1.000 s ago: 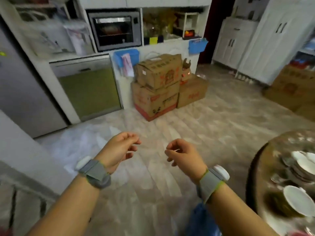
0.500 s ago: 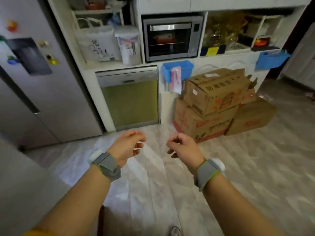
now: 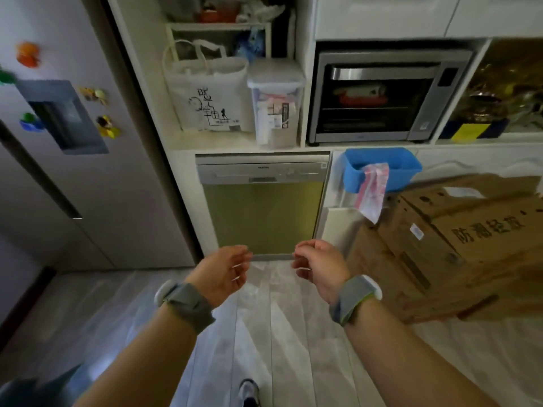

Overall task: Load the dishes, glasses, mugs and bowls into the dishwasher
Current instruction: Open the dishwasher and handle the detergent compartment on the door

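From the head camera, the person stood facing the dishwasher [image 3: 262, 205], which sat built in under a white shelf with its door closed — a silver control strip across the top and a greenish panel below. Both forearms reached forward over the pale floor [image 3: 273, 333], each wearing a grey wristband. The left hand [image 3: 221, 274] hung in front of the lower left corner of the dishwasher door, fingers loosely curled and holding nothing. The right hand [image 3: 318, 267] was level with it near the lower right corner, its fingers also loosely bent and empty; neither hand touched the door. No dishes, glasses, mugs or bowls showed in this view.

Left of the dishwasher stood a grey refrigerator [image 3: 73, 148] with coloured magnets. On the shelf above were a white tote bag [image 3: 205, 95] and a lidded plastic container [image 3: 276, 104], just beside each other, and to their right a toaster oven [image 3: 382, 96]. A blue bin [image 3: 382, 168] hung right of the dishwasher, above stacked cardboard boxes [image 3: 455, 245].
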A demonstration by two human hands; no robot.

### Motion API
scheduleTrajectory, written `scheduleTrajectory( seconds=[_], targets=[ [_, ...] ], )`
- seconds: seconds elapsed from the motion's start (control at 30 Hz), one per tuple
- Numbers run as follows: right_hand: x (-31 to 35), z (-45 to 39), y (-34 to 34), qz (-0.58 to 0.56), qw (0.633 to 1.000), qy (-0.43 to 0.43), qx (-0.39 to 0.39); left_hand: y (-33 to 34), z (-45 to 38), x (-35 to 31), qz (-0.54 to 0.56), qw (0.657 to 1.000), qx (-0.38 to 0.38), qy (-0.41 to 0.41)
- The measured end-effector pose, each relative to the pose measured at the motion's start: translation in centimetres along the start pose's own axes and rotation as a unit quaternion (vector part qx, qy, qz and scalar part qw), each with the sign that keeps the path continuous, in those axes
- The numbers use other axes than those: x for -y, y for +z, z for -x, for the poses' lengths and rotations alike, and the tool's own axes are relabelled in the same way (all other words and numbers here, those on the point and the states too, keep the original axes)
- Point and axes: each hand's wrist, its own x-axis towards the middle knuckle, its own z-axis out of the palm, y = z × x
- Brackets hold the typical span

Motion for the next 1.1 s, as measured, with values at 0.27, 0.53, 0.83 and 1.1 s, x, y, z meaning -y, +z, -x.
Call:
scheduleTrajectory(
  seconds=[0.27, 0.53, 0.83, 1.1],
  targets=[
    [4.5, -20.6, 8.4, -0.072, 0.995, 0.057, -0.041, 2.0, -22.2, -9.5, 0.025, 0.995, 0.026, -0.089],
    [7.4, -38.9, 11.6, -0.234, 0.964, 0.118, -0.047, 4.8, -37.5, -15.0, 0.064, 0.991, -0.029, -0.113],
    [6.8, -57.9, 14.7, -0.228, 0.942, 0.236, -0.072, 5.9, -52.5, -19.7, -0.738, 0.628, -0.047, 0.240],
    [4.5, -63.8, 16.6, -0.294, 0.925, 0.231, -0.066, 4.4, -59.5, -19.1, -0.838, 0.470, -0.022, 0.277]
  ],
)
